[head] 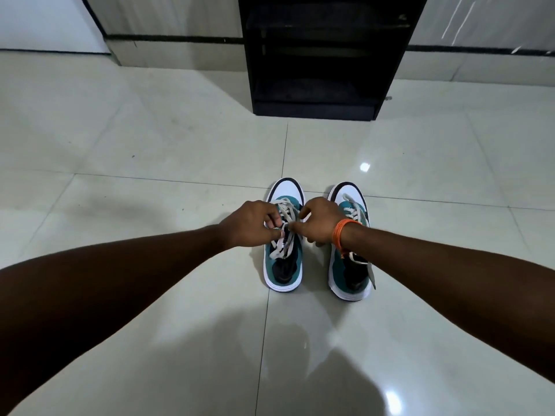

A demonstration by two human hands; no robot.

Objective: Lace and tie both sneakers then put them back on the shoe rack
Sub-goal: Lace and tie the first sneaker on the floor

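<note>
Two teal, white and black sneakers stand side by side on the tiled floor, toes pointing away from me. Over the left sneaker [283, 271], my left hand [250, 225] and my right hand [319, 222] each pinch a strand of its grey-white laces [285, 213] above the tongue. The right sneaker [350, 277] sits untouched, partly hidden by my right wrist, which wears an orange thread band; one loose lace end hangs over its outer side. The black shoe rack [318, 61] stands straight ahead, beyond the shoes.
Glossy pale floor tiles [150, 145] surround the shoes on all sides. A wall with a dark skirting line [174, 40] runs behind the rack. The rack's shelves look dark and their contents are hard to make out.
</note>
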